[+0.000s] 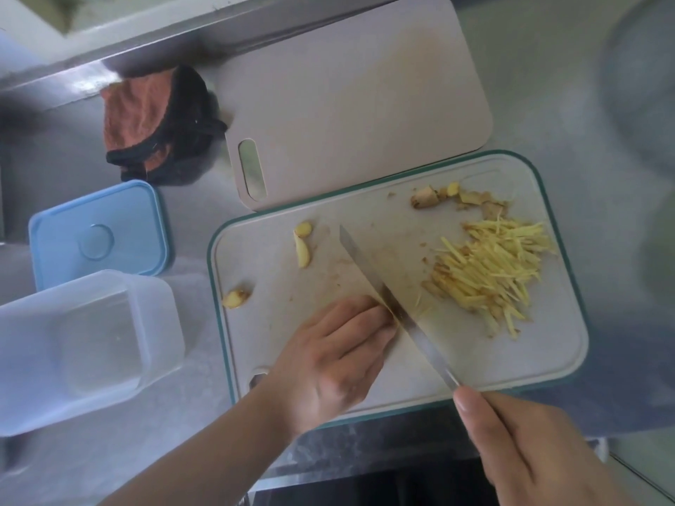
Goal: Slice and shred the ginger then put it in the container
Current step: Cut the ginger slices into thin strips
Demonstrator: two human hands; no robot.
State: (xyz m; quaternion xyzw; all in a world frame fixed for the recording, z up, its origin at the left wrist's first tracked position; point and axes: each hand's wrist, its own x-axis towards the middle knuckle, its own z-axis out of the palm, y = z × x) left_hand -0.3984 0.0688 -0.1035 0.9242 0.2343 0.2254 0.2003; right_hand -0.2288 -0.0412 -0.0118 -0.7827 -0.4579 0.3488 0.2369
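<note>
A heap of shredded ginger lies on the right of the green-rimmed cutting board. Peel scraps sit at the board's far edge, and three small ginger pieces lie on its left. My right hand grips the handle of a knife, whose blade slants across the board. My left hand rests on the board with curled fingertips against the blade's left side; whatever ginger lies under them is hidden. The clear plastic container stands left of the board, holding nothing I can see.
A blue lid lies behind the container. A second, pale cutting board lies beyond the green-rimmed one. A crumpled orange and black cloth sits at the back left. The steel counter's front edge runs just below the board.
</note>
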